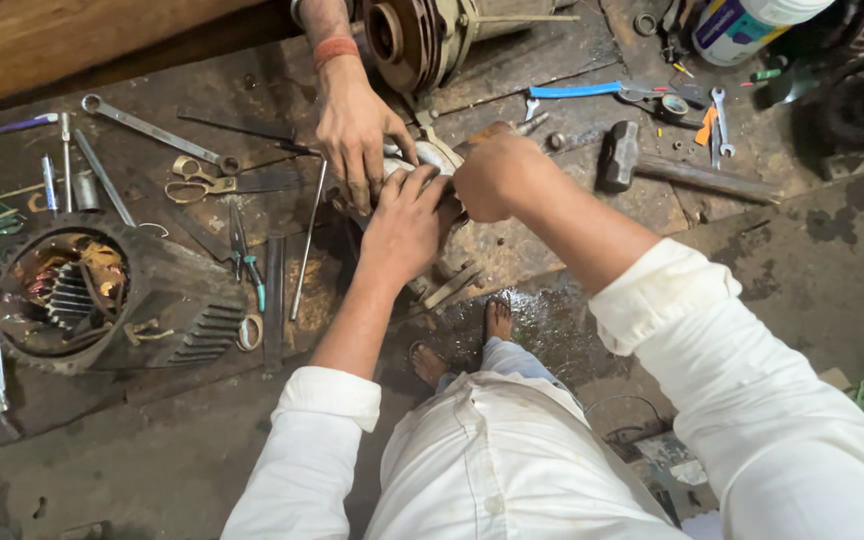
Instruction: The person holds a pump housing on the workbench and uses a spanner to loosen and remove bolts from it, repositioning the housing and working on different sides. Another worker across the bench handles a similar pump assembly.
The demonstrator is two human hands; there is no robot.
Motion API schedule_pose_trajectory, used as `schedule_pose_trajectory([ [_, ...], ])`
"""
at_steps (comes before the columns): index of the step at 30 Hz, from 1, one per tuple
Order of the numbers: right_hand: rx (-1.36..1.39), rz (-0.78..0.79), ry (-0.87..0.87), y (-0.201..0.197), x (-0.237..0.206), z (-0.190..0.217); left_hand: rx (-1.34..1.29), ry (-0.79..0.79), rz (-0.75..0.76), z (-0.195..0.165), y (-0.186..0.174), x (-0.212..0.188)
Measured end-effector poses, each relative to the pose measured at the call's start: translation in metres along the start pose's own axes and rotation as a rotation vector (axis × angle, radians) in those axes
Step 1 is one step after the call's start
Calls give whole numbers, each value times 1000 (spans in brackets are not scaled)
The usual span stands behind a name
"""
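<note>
1. Head view: the left hand (407, 225) lies clasped over a small metal part (430, 158) at the workbench (552, 215) edge
2. The right hand (495, 177), fisted, grips a wooden handle (484, 133) just above that part
3. A co-worker's hand (355, 130) presses the part from the far side, scissors (214, 183) and hammer (620, 155) nearby

Both hands (452, 200) grip a metal part (430, 157) on the workbench (552, 230).

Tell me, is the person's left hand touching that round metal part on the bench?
Touching. The head view shows the left hand pressed flat over the round metal part, fingers covering its near side, while another person's hand grips its far side.
</note>
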State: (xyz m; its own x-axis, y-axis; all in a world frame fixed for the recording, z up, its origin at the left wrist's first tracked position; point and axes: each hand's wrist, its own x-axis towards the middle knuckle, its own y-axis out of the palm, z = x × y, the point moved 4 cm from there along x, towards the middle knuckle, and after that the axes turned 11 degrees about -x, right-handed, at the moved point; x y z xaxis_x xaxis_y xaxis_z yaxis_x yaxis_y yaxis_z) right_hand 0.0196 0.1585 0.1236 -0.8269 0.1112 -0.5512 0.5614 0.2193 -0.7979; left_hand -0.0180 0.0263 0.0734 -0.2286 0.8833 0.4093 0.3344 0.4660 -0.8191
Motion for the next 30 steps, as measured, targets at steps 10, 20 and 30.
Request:
schedule_pose_trajectory([
  [10, 1107, -789, 295, 157, -65, 71, 39, 62, 25, -8, -5, 5],
  [20, 1133, -856, 318, 201, -31, 88, 62, 63, 79, -10, -9, 5],
  [30, 713, -577, 394, 138, -63, 49, 95, 43, 132, -14, -9, 7],
])
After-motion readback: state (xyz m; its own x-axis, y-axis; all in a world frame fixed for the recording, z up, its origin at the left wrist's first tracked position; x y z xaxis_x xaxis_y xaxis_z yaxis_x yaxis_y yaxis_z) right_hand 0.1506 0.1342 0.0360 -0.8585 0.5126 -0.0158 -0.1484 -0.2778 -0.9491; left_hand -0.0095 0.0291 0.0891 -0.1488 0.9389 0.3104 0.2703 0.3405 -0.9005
